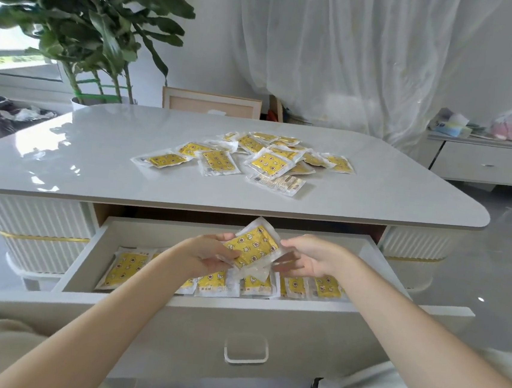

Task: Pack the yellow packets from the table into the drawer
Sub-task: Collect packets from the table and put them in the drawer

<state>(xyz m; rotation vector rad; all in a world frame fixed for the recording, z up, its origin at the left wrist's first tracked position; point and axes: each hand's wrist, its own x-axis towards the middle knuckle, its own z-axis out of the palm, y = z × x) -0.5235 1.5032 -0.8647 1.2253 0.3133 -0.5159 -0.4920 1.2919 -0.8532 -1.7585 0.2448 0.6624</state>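
Fingers of left hand and right hand pinch a yellow packet, centre frame; I judge they are squaring it for the drawer row.

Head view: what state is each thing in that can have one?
drawer: pulled open.
held packet: above the drawer, tilted.
left hand: grips the held packet.
right hand: at the held packet's edge, grip unclear.
table packets: loose overlapping pile, unpacked.
drawer packets: flat in a row.
side cabinet drawer: closed.
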